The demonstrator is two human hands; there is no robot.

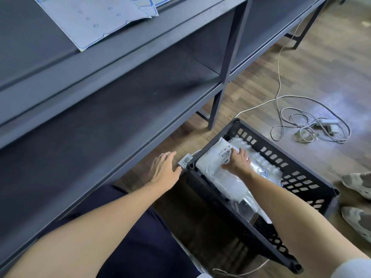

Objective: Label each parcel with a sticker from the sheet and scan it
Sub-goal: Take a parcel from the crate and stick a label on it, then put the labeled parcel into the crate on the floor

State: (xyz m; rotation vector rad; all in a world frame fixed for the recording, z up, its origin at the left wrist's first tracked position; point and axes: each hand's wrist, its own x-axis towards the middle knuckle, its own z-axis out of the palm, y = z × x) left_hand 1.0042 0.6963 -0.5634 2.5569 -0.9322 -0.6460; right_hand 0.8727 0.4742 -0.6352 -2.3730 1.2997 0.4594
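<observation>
- Both forearms, nearest the camera, are stretched forward and down from a seated position beside the dark surface (pixel 112 109), whose top carries the sticker sheet (pixel 96 19) at its far edge.
- On the wooden floor, just right of the surface's leg, a black crate (pixel 301 173) is stood, with white parcels packed inside it.
- The top parcel (pixel 212 165), a white poly bag with a printed barcode label, is lain flat across the crate's near-left end.
- The right hand (pixel 237 160) is laid on that parcel with fingers spread over the label's edge; whether a grip has been closed under the bag cannot be told.
- The left hand (pixel 164 167) is held open and relaxed, holding nothing, just beside a small white plug block (pixel 185 159) at the crate's corner.
- Slipping is judged the main risk: the slick bag could be dropped if lifted by a flat palm alone.
- A neighbouring parcel might be dragged up, or the bag snagged on the crate rim.
</observation>
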